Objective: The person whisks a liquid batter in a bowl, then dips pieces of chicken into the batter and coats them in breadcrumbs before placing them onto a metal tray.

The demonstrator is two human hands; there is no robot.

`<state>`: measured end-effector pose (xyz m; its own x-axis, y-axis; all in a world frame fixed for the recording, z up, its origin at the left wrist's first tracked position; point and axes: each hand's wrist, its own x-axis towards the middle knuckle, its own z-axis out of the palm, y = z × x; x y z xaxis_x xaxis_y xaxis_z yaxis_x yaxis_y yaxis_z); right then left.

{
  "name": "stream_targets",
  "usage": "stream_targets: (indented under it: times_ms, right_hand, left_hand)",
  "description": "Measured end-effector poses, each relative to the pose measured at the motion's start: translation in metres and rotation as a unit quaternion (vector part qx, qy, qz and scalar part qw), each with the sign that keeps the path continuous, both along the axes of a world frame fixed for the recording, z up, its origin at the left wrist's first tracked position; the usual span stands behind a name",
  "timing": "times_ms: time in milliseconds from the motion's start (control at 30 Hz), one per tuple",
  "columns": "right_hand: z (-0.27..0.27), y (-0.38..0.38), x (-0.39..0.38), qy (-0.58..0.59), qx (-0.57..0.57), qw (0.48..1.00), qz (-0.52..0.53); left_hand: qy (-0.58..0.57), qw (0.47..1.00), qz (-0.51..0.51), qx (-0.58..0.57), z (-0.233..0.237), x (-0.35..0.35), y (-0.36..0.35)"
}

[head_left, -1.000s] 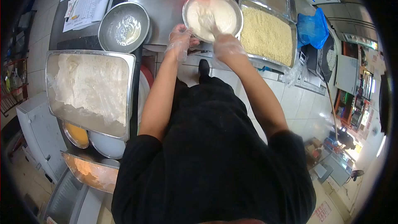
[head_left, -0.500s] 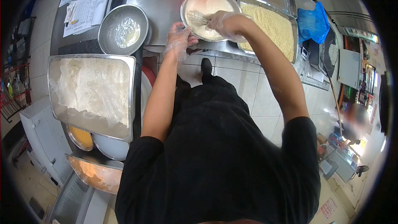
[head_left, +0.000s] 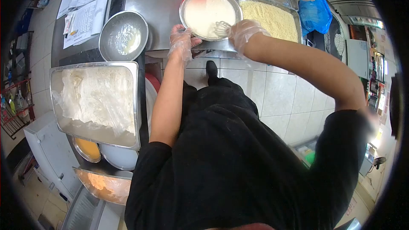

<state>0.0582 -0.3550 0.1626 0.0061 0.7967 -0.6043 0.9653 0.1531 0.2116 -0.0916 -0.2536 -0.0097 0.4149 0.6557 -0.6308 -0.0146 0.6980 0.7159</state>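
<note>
Pale mixture (head_left: 208, 12) smooth; bowl (head_left: 182, 13) glossy metal; crumbs (head_left: 270, 20) rough; whisk (head_left: 221, 29) probably metal.

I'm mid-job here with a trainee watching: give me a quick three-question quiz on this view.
1. What tool does the right hand hold?
2. True or false: the left hand is on the tray of white powder.
3. Fill in: in the picture, the pale yellow crumbs lie to the ____ of the pale batter.

Key:
1. A wire whisk.
2. False; it is at the rim of the metal bowl of batter.
3. Right.
</note>
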Motion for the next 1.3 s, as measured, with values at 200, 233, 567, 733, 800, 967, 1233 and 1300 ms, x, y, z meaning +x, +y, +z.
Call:
stream_targets:
  times_ms: [200, 233, 567, 733, 800, 967, 1233, 1300]
  right_hand:
    - [0.015, 0.025, 0.007, -0.045, -0.085, 0.995, -0.02]
    - [0.018, 0.031, 0.004, -0.025, -0.116, 0.993, 0.003]
    - [-0.077, 0.043, 0.025, 0.155, 0.066, 0.983, -0.065]
    - [-0.092, 0.031, 0.03, 0.106, 0.136, 0.97, -0.169]
    - [-0.095, 0.026, 0.04, 0.077, 0.135, 0.974, -0.162]
    - [-0.055, 0.006, 0.051, 0.069, 0.089, 0.987, -0.117]
    - [-0.059, -0.006, 0.006, 0.124, 0.043, 0.978, -0.162]
    - [-0.08, -0.007, 0.005, 0.146, 0.064, 0.971, -0.18]
  left_hand:
    - [0.008, 1.0, 0.028, -0.003, 0.004, 0.004, -0.003]
    - [0.016, 1.0, 0.025, -0.001, 0.005, 0.004, -0.002]
    - [0.01, 1.0, -0.011, -0.007, -0.003, 0.003, 0.003]
    - [0.001, 1.0, -0.01, -0.008, -0.006, 0.002, 0.002]
    - [-0.008, 1.0, 0.007, -0.008, -0.005, 0.003, 0.003]
    - [0.011, 1.0, 0.012, -0.006, -0.003, 0.004, 0.003]
    - [0.016, 1.0, -0.021, -0.009, 0.0, 0.002, 0.005]
    - [0.017, 1.0, -0.019, -0.013, -0.004, 0.002, 0.005]
